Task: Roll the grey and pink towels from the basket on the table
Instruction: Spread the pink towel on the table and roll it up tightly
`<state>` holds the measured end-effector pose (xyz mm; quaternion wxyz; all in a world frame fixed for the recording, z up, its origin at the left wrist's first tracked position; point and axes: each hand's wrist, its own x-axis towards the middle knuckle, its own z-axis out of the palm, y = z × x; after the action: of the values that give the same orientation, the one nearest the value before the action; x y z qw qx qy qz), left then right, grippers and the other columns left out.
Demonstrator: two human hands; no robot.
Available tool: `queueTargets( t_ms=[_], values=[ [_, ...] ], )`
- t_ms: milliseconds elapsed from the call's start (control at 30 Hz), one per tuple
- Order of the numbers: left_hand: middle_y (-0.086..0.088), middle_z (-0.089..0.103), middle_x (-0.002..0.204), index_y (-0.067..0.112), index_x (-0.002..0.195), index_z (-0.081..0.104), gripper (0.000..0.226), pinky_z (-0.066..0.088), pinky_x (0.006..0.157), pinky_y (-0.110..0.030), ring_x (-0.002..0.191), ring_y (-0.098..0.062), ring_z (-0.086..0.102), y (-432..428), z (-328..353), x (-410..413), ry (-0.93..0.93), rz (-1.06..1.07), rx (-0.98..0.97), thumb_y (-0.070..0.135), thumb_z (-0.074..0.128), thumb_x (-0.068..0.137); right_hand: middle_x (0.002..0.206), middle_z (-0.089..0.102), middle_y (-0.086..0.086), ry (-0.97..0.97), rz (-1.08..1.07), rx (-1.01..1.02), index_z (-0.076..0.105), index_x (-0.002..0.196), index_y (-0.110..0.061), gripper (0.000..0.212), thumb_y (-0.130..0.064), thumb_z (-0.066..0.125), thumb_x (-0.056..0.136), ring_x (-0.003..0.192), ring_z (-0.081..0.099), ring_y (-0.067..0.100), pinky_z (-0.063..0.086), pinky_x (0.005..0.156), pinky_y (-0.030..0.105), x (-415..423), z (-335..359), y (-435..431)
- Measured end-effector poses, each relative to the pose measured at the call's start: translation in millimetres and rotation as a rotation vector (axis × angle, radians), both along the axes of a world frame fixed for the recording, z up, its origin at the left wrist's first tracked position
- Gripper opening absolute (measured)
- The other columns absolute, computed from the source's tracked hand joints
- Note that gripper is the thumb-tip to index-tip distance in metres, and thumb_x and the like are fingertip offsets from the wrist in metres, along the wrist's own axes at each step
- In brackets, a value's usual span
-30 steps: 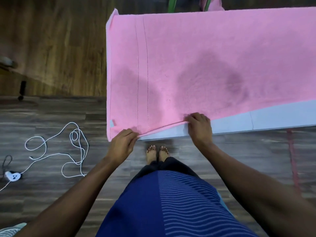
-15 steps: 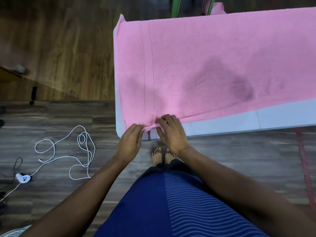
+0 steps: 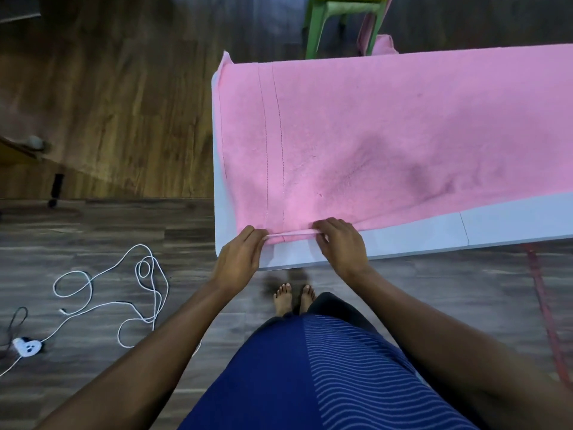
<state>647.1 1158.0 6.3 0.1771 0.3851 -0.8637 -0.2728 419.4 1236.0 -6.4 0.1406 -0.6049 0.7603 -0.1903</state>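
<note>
– Well, what does the pink towel [image 3: 403, 135] look like from where you stand?

– It is spread flat on the white surface [image 3: 502, 223]. It is plain pink, with a darker brushed patch near the middle. Two stitched lines [image 3: 280, 135] cross it close to its left end, parallel to that short end.

– And which way does it run?

– Its long axis goes left to right along the surface, and the right part carries on out of sight. The left short end lies just inside the left edge of the surface. It sits a little askew. The near long edge climbs away toward the right, so a wedge of bare white shows in front of it.

– The hands?

– Both are at the near left corner. The left hand [image 3: 238, 262] has a narrow grip, thumb and fingers pinching the hem right at the corner. The right hand [image 3: 341, 246] is just beside it, fingers curled over the same hem and holding it. Between the two, the edge is turned up into a thin fold [image 3: 291, 234] parallel to the near edge of the surface.

– Anything else about?

– Bare feet [image 3: 294, 297] stand on the wooden floor [image 3: 93, 119] below the hands. A white cable [image 3: 124, 290] lies looped on the floor to the left. A green plastic stool [image 3: 325, 23] stands beyond the far side of the surface.
</note>
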Motion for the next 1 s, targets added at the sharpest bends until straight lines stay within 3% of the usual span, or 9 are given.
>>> queueTargets(
  t_ms=[133, 300, 433, 600, 733, 833, 1000],
  values=[
    [-0.003, 0.056, 0.089, 0.008, 0.11, 0.063, 0.031, 0.051, 0.054, -0.039, 0.07, -0.024, 0.056, 0.7, -7.0, 9.2, -0.02, -0.027, -0.001, 0.025, 0.041, 0.1, 0.103, 0.069, 0.011, 0.116, -0.109, -0.079, 0.073, 0.094, -0.01, 0.016, -0.004, 0.066, 0.081, 0.095, 0.062, 0.03, 0.045, 0.086, 0.038, -40.9, 4.9, 14.6],
    [-0.003, 0.056, 0.088, 0.007, 0.109, 0.064, 0.03, 0.048, 0.059, -0.033, 0.073, -0.018, 0.054, 8.9, -11.8, 16.6, -0.032, -0.001, 0.009, 0.024, 0.042, 0.1, 0.099, 0.062, 0.014, 0.186, -0.371, -0.167, 0.07, 0.087, -0.007, 0.014, 0.003, 0.065, 0.077, 0.09, 0.055, 0.033, 0.041, 0.079, 0.038, -96.8, 20.9, 7.3],
    [-0.004, 0.058, 0.089, 0.005, 0.106, 0.064, 0.029, 0.043, 0.068, -0.026, 0.076, -0.018, 0.054, 11.0, -14.4, 16.7, -0.017, 0.041, 0.021, 0.023, 0.042, 0.099, 0.1, 0.063, 0.012, 0.115, -0.201, -0.026, 0.068, 0.095, -0.009, 0.022, 0.004, 0.059, 0.08, 0.092, 0.054, 0.031, 0.045, 0.076, 0.041, -114.6, 14.5, 9.0],
    [-0.003, 0.062, 0.095, 0.009, 0.106, 0.062, 0.027, 0.048, 0.072, -0.037, 0.084, -0.024, 0.059, 16.9, -17.2, 5.7, -0.067, 0.192, 0.082, 0.025, 0.041, 0.1, 0.103, 0.062, 0.007, -0.074, 0.034, 0.084, 0.066, 0.105, -0.012, 0.018, -0.012, 0.058, 0.089, 0.093, 0.055, 0.024, 0.048, 0.074, 0.036, -74.8, -1.0, 19.7],
    [-0.006, 0.064, 0.095, 0.008, 0.106, 0.062, 0.026, 0.047, 0.07, -0.036, 0.084, -0.026, 0.06, 21.6, -10.3, -0.4, -0.081, 0.243, 0.07, 0.024, 0.042, 0.099, 0.105, 0.063, 0.008, 0.003, 0.101, 0.083, 0.065, 0.107, -0.013, 0.026, -0.019, 0.07, 0.083, 0.092, 0.056, 0.028, 0.05, 0.074, 0.039, -58.1, -8.6, 11.0],
    [-0.004, 0.064, 0.092, 0.01, 0.103, 0.06, 0.025, 0.047, 0.066, -0.036, 0.079, -0.026, 0.059, 21.9, -6.7, -1.7, -0.098, 0.25, 0.05, 0.025, 0.041, 0.099, 0.095, 0.065, 0.005, 0.061, 0.107, 0.065, 0.067, 0.099, -0.014, 0.021, -0.02, 0.074, 0.08, 0.085, 0.057, 0.028, 0.048, 0.07, 0.037, -50.8, -8.9, -0.2],
    [-0.001, 0.065, 0.087, 0.015, 0.098, 0.062, 0.027, 0.048, 0.059, -0.035, 0.074, -0.024, 0.06, 15.6, -3.3, -0.5, -0.103, 0.252, 0.003, 0.033, 0.042, 0.098, 0.088, 0.07, 0.003, 0.032, 0.192, 0.028, 0.069, 0.1, -0.014, 0.016, -0.01, 0.062, 0.086, 0.081, 0.06, 0.029, 0.045, 0.073, 0.038, -27.4, -6.3, -13.8]
  ],
)
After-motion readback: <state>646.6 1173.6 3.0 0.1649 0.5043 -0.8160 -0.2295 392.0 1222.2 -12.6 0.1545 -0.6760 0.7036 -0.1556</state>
